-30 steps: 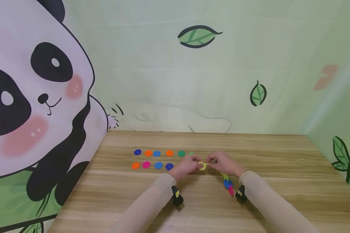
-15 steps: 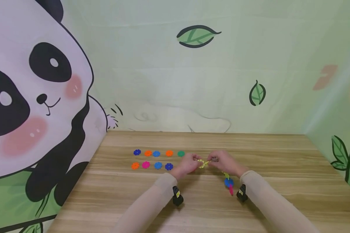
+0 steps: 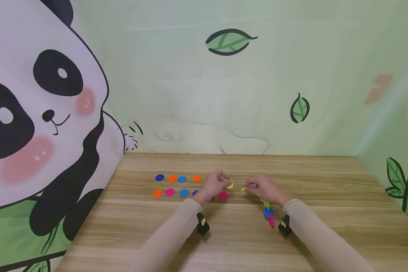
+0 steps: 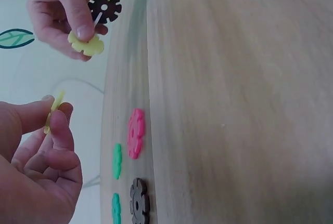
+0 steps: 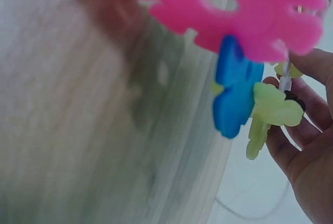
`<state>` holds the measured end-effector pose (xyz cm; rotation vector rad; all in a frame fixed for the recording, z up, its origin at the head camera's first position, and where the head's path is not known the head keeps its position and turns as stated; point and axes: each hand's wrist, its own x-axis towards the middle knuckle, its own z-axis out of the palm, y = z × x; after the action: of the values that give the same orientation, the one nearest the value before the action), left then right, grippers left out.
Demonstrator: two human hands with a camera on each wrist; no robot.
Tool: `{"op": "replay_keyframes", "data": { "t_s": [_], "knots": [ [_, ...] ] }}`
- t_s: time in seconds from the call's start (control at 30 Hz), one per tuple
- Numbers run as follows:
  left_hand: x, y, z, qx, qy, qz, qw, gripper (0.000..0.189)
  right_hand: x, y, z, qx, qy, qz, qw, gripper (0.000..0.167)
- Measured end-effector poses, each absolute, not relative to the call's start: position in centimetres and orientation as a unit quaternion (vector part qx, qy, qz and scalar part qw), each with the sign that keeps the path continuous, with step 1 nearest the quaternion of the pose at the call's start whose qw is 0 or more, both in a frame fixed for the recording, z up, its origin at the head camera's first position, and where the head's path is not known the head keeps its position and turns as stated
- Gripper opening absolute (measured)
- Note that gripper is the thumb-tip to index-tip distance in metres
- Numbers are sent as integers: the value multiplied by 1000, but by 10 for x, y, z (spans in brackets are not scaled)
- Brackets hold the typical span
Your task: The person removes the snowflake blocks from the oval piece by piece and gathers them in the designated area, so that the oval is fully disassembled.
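My left hand pinches a yellow notched disc between thumb and fingertips, held on edge in the left wrist view. Across a small gap, my right hand grips a chain of interlocked notched discs. At its near end, thumb and fingers pinch a yellow disc; a dark brown disc follows it. Further along, the right wrist view shows yellow discs, a blue disc and a large pink disc. This tail hangs below the right hand; the fingers partly hide the middle links.
Loose discs lie in two rows on the wooden table, left of the hands: dark blue, orange and pink among them. Under the left hand lie a pink disc, green discs and a brown disc. A printed wall stands behind.
The hands were almost together, with the left hand's yellow disc against the chain's end. My left hand has since drawn back up and left with that disc, opening a gap. The right hand stays nearly still.
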<state>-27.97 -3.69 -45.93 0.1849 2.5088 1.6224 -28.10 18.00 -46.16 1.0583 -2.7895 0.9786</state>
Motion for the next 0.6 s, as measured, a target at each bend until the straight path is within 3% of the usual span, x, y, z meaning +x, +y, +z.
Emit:
{"op": "replay_keyframes", "data": {
  "t_s": [0.3,0.6],
  "knots": [
    [-279,-41,-458,88,854,508,65,19,-281,183,-461,347,-886,307,16,6],
    [-278,-39,-462,109,868,474,99,12,-281,185,-463,331,-895,300,2,8]
  ]
}}
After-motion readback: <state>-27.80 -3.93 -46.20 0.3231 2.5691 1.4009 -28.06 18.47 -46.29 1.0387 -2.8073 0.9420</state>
